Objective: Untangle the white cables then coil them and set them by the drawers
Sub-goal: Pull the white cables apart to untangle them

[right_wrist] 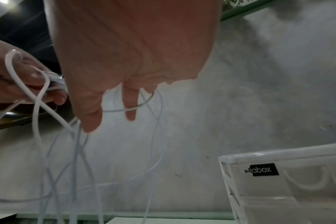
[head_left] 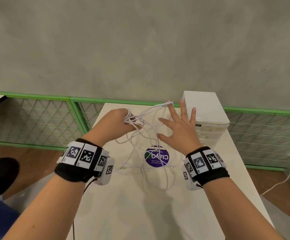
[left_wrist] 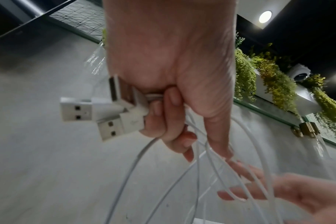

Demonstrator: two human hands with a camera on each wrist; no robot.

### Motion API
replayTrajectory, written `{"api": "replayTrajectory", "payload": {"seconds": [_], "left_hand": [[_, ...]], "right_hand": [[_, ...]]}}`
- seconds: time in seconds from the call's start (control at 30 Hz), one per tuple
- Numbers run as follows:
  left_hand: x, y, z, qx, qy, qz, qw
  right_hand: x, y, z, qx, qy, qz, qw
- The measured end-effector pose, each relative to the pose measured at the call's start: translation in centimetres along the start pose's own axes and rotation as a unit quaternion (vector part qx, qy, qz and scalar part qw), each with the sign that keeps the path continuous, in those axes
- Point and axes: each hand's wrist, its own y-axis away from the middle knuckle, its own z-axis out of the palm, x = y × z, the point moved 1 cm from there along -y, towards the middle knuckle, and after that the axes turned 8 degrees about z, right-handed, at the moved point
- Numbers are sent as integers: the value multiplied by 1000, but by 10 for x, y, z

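A cream table is seen from above, and every place below is given relative to it. Above its far half, white cables are held up in a loose tangle, with long loops hanging down to the tabletop and lying across a round purple sticker near the table's middle. The left hand is raised over the table's far left part, its fingers curled tightly round a bunch of the cables. In the left wrist view, three flat white plugs are seen sticking out of that fist. The right hand is raised over the far right part, fingers spread wide, with strands draped over the index fingertip and passing between the fingers. A set of white plastic drawers stands at the table's far right corner, just beyond the right hand.
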Motion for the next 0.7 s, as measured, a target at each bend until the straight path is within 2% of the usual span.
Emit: {"api": "replayTrajectory", "payload": {"seconds": [0.07, 0.13, 0.2, 0.33, 0.4, 0.5, 0.6, 0.7], "left_hand": [[0, 0, 0, 13, -8, 13, 1000], [0, -1, 0, 27, -34, 21, 999], [2, -2, 0, 25, -64, 23, 997], [9, -6, -1, 7, -125, 24, 992], [9, -7, -5, -1, -129, 34, 991], [12, -9, -10, -14, -112, 35, 993], [19, -8, -15, -13, -81, 16, 997], [21, -9, -18, -31, -56, -2, 998]], "right_hand": [[-2, 0, -4, 30, -22, 15, 999], [-4, -2, -8, 2, -97, 54, 994], [-5, -4, -8, -15, -117, 96, 988], [-1, -4, -6, 36, 52, 97, 993], [2, -5, -11, 67, 76, 86, 991], [7, -7, -13, 91, 54, 67, 992], [8, -7, -8, 54, -41, 83, 994], [11, -4, -4, -49, -124, 112, 985]]}}
